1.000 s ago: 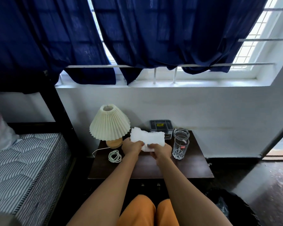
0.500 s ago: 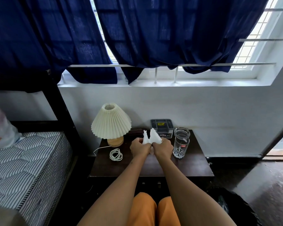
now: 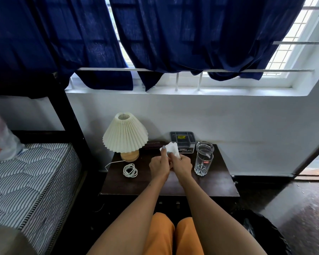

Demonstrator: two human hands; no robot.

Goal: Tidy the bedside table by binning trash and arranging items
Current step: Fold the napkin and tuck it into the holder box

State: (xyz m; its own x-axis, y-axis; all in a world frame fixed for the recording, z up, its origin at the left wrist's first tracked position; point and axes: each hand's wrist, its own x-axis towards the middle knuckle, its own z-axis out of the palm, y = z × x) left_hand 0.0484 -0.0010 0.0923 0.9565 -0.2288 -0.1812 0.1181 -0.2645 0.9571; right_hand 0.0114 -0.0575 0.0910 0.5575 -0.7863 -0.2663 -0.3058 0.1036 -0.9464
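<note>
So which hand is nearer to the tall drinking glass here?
Right. The right hand sits just left of the tall glass, with a small gap. The left hand is farther left, beyond it; both grip the tissue.

Between the left hand (image 3: 159,167) and right hand (image 3: 181,165) sits crumpled, matt white tissue (image 3: 171,149), above a dark, smooth-finished wooden table (image 3: 217,183), with clear, glossy cut glass (image 3: 203,161) just right and a pleated, matt lampshade (image 3: 125,134) left.

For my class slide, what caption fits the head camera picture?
Both hands, left hand and right hand, crumple a white tissue above the bedside table.
</note>
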